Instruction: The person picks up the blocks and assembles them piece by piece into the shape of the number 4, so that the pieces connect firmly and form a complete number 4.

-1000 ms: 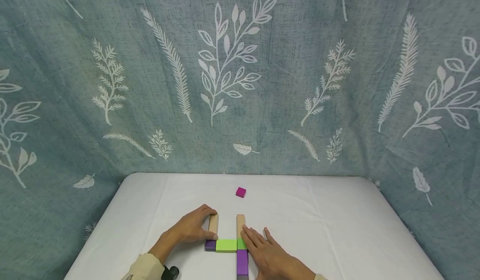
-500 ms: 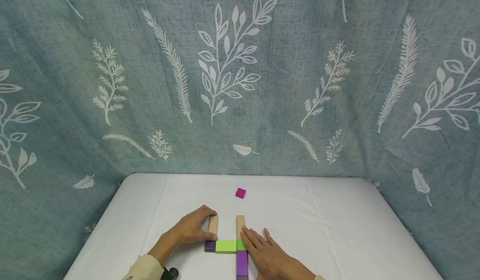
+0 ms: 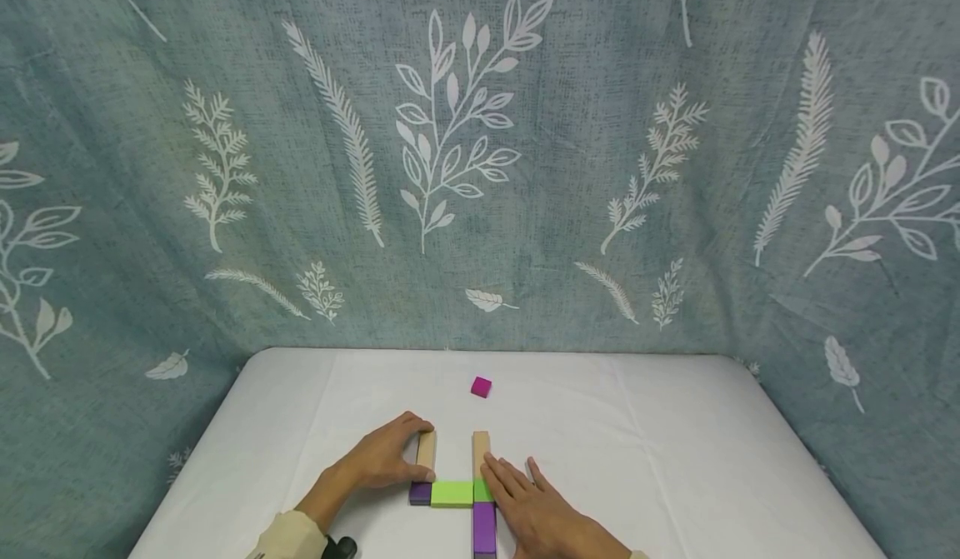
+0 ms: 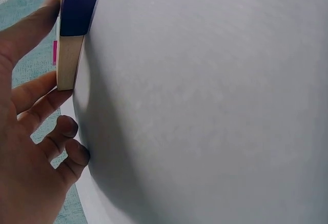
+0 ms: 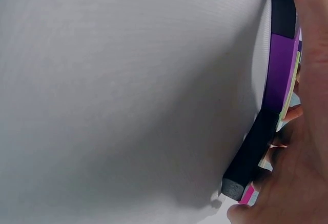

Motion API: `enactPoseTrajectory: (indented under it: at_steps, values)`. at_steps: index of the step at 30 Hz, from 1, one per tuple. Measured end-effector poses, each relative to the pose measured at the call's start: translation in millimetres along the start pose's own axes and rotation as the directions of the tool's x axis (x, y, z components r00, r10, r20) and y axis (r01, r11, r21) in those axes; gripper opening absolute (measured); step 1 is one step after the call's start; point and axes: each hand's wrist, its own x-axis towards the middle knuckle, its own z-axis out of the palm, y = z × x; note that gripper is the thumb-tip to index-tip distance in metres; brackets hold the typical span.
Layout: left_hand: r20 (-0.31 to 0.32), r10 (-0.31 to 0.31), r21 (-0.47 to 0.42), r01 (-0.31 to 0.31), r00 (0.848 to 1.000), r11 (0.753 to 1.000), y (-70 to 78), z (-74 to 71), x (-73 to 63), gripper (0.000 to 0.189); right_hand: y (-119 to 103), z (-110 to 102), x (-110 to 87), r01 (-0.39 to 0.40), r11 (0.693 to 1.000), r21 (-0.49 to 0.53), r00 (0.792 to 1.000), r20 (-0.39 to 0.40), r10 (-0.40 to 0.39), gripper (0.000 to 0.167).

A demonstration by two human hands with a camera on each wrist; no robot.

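Low on the white table, my left hand [image 3: 382,456] pinches a plain wooden block [image 3: 427,449] lengthwise, thumb at its near end and fingertips at the far end. A dark purple block [image 3: 421,494] touches that near end. From there a lime green block [image 3: 452,494] runs right to a green block [image 3: 482,492], partly covered by fingers. Beyond it lies a second plain block [image 3: 481,442], and on the near side a purple block [image 3: 484,527]. My right hand [image 3: 543,513] lies with straight fingers against this right-hand column. Its wrist view shows a dark block [image 5: 251,155] beside the fingers.
A small magenta cube [image 3: 482,386] sits alone farther back on the white-covered table [image 3: 637,409]. Behind the table hangs a blue-green curtain [image 3: 555,209] with white leaf prints. A black strap [image 3: 340,547] shows at the left wrist.
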Motion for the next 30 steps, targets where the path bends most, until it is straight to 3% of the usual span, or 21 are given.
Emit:
enactPoseTrajectory:
  at_steps: [10,14,21,30]
  values:
    - [0.021,-0.037,-0.043,0.038,0.999,0.998,1.0,-4.4,2.8,0.069,2,-1,-0.4,0.012,1.0,0.004,1.0,0.002,-0.012,0.128]
    - [0.005,-0.025,-0.048,0.025,1.0,0.999,0.9,-7.4,6.3,0.065,2,0,-0.3,0.011,1.0,-0.012,1.0,0.001,-0.011,0.128]
    - [-0.043,-0.017,-0.089,0.013,0.999,0.996,-2.3,-12.6,16.5,0.062,0,-2,0.5,-0.018,1.0,-0.001,0.999,0.05,0.018,0.128]
    - [-0.138,-0.053,-0.216,0.023,0.989,0.976,-0.8,-16.9,27.6,0.055,0,-2,-0.6,-0.003,1.0,-0.006,1.0,0.021,0.003,0.127]
